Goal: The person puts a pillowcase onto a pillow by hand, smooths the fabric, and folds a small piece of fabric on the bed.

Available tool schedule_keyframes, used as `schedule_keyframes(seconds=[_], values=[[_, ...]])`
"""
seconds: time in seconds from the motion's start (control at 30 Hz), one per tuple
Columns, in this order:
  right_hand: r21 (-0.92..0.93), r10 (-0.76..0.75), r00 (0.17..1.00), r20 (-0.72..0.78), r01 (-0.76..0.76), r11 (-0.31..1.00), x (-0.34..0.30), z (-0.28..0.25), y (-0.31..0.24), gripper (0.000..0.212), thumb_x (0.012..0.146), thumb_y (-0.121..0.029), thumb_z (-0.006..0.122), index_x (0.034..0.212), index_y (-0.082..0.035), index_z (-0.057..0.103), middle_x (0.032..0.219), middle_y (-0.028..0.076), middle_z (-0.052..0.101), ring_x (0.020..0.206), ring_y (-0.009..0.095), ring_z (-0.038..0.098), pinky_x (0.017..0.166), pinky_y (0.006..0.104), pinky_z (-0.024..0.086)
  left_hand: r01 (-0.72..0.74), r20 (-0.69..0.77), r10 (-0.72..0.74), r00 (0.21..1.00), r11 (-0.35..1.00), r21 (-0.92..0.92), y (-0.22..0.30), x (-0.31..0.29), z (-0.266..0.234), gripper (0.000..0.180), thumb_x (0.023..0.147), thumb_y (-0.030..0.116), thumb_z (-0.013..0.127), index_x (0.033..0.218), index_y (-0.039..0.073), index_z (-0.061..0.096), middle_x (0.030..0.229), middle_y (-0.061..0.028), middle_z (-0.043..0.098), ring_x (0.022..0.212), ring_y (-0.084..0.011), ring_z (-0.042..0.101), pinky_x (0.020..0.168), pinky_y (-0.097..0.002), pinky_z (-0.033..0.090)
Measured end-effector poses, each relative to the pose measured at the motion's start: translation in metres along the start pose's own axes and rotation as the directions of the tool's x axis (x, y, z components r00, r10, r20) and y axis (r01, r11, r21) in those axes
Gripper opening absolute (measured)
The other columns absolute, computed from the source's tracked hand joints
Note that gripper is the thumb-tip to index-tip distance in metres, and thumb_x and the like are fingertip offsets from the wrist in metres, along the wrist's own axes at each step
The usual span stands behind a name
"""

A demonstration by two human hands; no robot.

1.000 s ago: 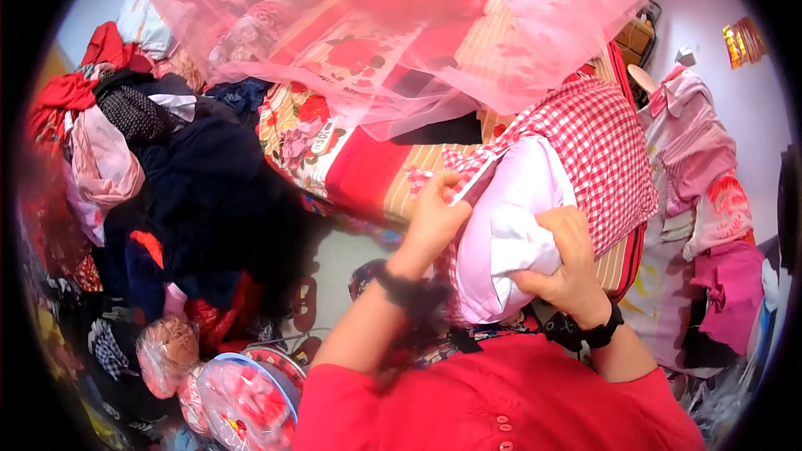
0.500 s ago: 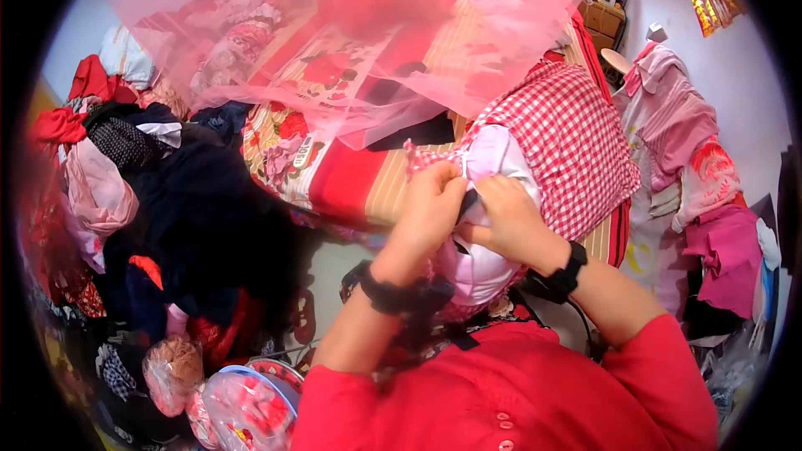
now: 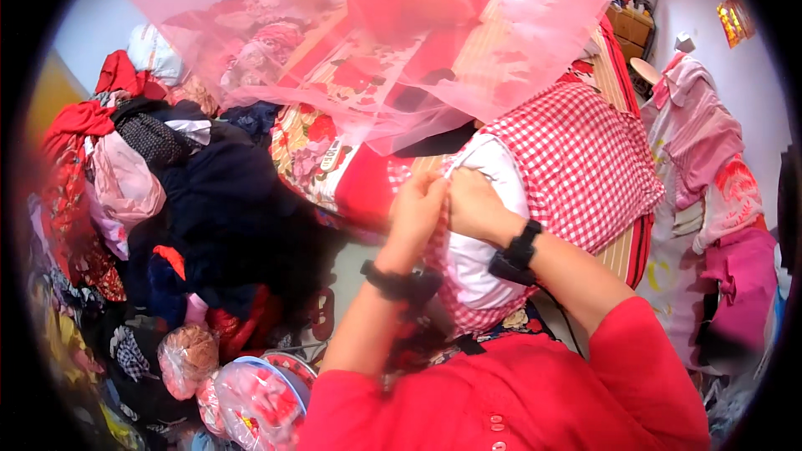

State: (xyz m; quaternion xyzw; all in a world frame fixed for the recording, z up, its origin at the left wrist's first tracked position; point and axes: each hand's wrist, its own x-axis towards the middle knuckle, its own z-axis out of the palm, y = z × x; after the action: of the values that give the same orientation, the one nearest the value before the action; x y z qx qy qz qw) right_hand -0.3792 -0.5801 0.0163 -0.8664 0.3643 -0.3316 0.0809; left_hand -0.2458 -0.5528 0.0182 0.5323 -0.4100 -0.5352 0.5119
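Your left hand [image 3: 420, 210] has the fingers pressed together and pinches the edge of the checked pillowcase [image 3: 585, 163], at its open end. Your right hand [image 3: 483, 207] is curled just beside it, the two hands almost touching; its fingertips are hidden, so I cannot tell what they grip. Below your right hand, the white pillow [image 3: 486, 277] shows in the opening, and the red and white cloth lies around it.

The pillowcase with its pillow is at the near right corner of the bed [image 3: 365, 185]. Its far part rests on the striped sheet close to the right edge, and its open end is turned towards you, near your red shirt [image 3: 518, 388]. You wear one black band [image 3: 401, 281] on the left wrist and another black band [image 3: 520, 252] on the right wrist.

A pink net [image 3: 493, 75] hangs over the far part of the bed. Beyond the left edge there is a high pile of dark clothes [image 3: 221, 205], and lower down a blue basin [image 3: 291, 380] with a plastic bag [image 3: 255, 401]. Pink clothes [image 3: 700, 138] hang past the right edge.
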Motion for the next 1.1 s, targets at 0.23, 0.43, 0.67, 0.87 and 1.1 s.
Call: schedule_keyframes(seconds=[0.23,0.43,0.67,0.87,1.1], values=[[0.193,-0.072,0.978,0.196,0.033,0.981,-0.056,-0.062,-0.016,0.077,0.064,-0.027,0.079,0.132,-0.006,0.050,0.141,0.019,0.041,0.130,0.036,0.039,0.106,0.0455,0.032,-0.075,-0.063,0.077,0.995,0.996,0.042,-0.023,0.002,-0.032,0.020,0.088,0.011,0.059,0.105,-0.001,0.057,0.071,-0.0034,0.060,0.059,-0.0090,0.056,0.052,-0.0235,0.044],[-0.028,-0.062,0.972,0.227,0.070,0.997,-0.068,-0.025,-0.019,0.075,0.063,-0.034,0.081,0.128,-0.011,0.052,0.136,0.015,0.046,0.130,0.031,0.040,0.101,0.0500,0.032,-0.012,-0.106,0.017,0.994,0.999,0.053,-0.020,-0.001,-0.023,0.024,0.085,0.005,0.061,0.108,-0.002,0.056,0.069,-0.0037,0.058,0.055,-0.0094,0.054,0.049,-0.0225,0.042],[-0.330,0.026,0.961,0.277,0.069,0.941,-0.055,0.047,-0.016,0.056,0.082,-0.023,0.065,0.132,-0.006,0.045,0.129,0.015,0.050,0.126,0.031,0.042,0.099,0.0513,0.030,0.036,-0.151,-0.056,0.987,0.991,-0.132,-0.034,0.008,-0.009,0.030,0.085,0.006,0.062,0.114,0.000,0.058,0.085,-0.0076,0.065,0.067,-0.0113,0.061,0.056,-0.0225,0.047],[-0.446,-0.127,0.860,0.494,0.377,0.812,-0.024,0.118,-0.036,0.038,0.089,-0.012,0.049,0.125,-0.004,0.053,0.126,0.020,0.053,0.122,0.033,0.046,0.096,0.0545,0.036,0.083,0.164,-0.090,0.982,0.995,0.048,0.019,-0.022,0.047,0.037,0.087,0.017,0.063,0.121,0.004,0.058,0.088,-0.0040,0.066,0.073,-0.0112,0.062,0.065,-0.0213,0.050],[0.365,-0.255,0.912,0.320,0.130,0.922,-0.043,0.011,-0.001,0.037,0.073,-0.023,0.072,0.104,-0.005,0.065,0.112,0.013,0.061,0.109,0.032,0.056,0.097,0.0433,0.040,0.034,-0.041,-0.031,0.999,0.997,0.069,-0.035,-0.003,-0.083,0.028,0.090,0.012,0.062,0.113,-0.003,0.057,0.079,-0.0028,0.062,0.061,-0.0083,0.055,0.052,-0.0218,0.044]])
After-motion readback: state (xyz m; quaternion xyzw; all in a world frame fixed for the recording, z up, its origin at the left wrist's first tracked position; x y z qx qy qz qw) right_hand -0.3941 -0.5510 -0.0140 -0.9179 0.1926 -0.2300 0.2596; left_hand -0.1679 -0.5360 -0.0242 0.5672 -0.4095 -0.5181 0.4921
